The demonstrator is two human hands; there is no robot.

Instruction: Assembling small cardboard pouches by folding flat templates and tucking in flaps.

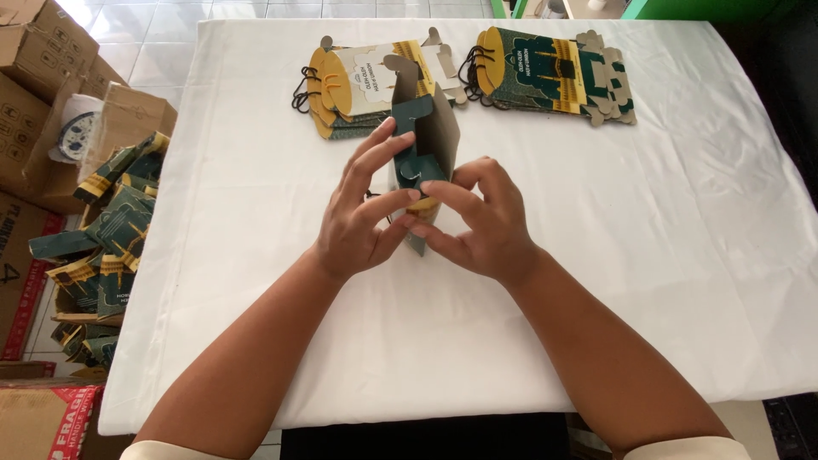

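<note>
Both forearms reach in from the near edge over the white-clothed table [682,255]. Brown cartons [34,94] crowd the floor at left, with finished green-and-gold boxes [111,238] heaped beside them. Two flat stacks lie at the far side: cream-faced blanks [366,85] and dark green blanks [554,72]. Left hand [358,221] and right hand [481,226] pinch a half-folded green box [426,145], upright at centre, grey inside showing.

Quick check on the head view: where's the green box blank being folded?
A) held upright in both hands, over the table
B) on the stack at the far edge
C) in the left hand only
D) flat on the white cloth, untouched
A: the green box blank stands upright between the left hand and right hand, fingers of both on it, above the white-clothed table.
</note>
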